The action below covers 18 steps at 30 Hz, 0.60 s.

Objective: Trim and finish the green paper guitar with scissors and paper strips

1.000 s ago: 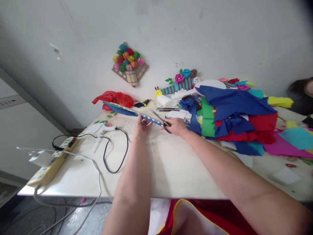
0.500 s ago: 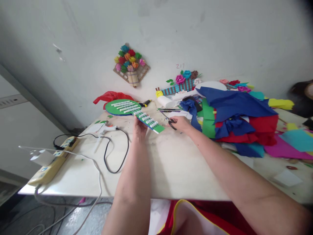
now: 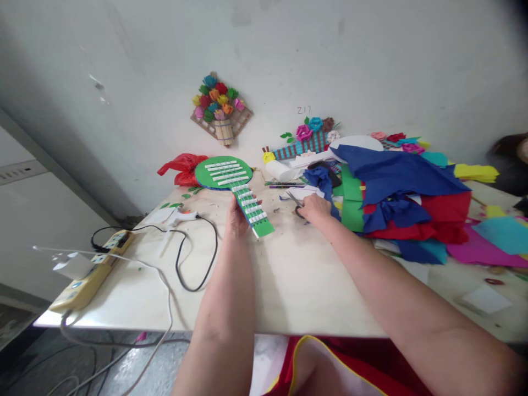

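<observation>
My left hand (image 3: 238, 215) is closed on the handle of a green paddle-shaped paper piece (image 3: 231, 179) with several white strips glued across it, and holds it tilted up above the table with the strips facing me. To its right, my right hand (image 3: 315, 208) is closed on black-handled scissors (image 3: 296, 204), low over the tabletop beside the coloured paper pile.
A heap of blue, red, green, pink and yellow paper (image 3: 404, 198) fills the right of the white table (image 3: 289, 280). A glue gun (image 3: 179, 217), black cable and power strip (image 3: 88, 272) lie at the left. A red plastic bag (image 3: 183, 165) sits by the wall. Paper flower crafts (image 3: 220, 107) hang behind.
The paper piece turned from edge-on, blue side showing, to its green striped face toward me. My right hand drew the scissors away to the right and down to the table.
</observation>
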### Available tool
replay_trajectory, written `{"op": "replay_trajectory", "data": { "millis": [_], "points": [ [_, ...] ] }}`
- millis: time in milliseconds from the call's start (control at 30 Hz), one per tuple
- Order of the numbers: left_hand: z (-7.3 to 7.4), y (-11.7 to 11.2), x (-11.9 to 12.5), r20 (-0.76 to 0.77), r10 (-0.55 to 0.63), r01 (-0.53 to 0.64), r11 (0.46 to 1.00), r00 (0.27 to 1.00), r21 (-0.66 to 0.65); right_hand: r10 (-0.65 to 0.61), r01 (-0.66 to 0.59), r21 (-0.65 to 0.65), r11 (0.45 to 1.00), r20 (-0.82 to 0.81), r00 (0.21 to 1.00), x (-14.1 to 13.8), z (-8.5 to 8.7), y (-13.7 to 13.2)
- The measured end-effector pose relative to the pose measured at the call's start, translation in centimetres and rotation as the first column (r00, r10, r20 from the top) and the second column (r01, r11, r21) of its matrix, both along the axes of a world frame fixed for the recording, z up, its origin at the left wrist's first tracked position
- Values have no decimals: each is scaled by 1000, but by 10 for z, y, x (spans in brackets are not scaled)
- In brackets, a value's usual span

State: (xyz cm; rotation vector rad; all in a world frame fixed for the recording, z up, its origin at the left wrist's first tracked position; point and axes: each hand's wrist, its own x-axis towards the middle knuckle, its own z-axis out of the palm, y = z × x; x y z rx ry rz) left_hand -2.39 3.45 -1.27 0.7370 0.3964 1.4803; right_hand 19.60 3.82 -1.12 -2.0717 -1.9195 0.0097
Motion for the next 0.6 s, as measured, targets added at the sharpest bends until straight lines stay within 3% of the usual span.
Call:
{"op": "replay_trajectory", "data": {
  "millis": [100, 300, 400, 500, 600],
  "points": [
    [-2, 0, 0, -31, -2, 2, 1000, 1000, 31, 5, -13, -72, 997, -116, 993, 6, -2, 7],
    [-2, 0, 1, -81, 24, -24, 1000, 996, -6, 74, -93, -80, 992, -211, 975, 12, -4, 10],
    [-3, 0, 1, -84, -1, 1, 1000, 996, -5, 162, -148, 114, 982, -129, 978, 6, -3, 2],
    [-3, 0, 1, -100, -2, 2, 1000, 995, 1, 264, -217, 347, 912, -92, 960, -8, 1, -8],
    [-1, -2, 2, -121, 11, -12, 1000, 993, -8, 375, -276, 338, 900, -274, 886, -27, 4, -16]
  ]
}}
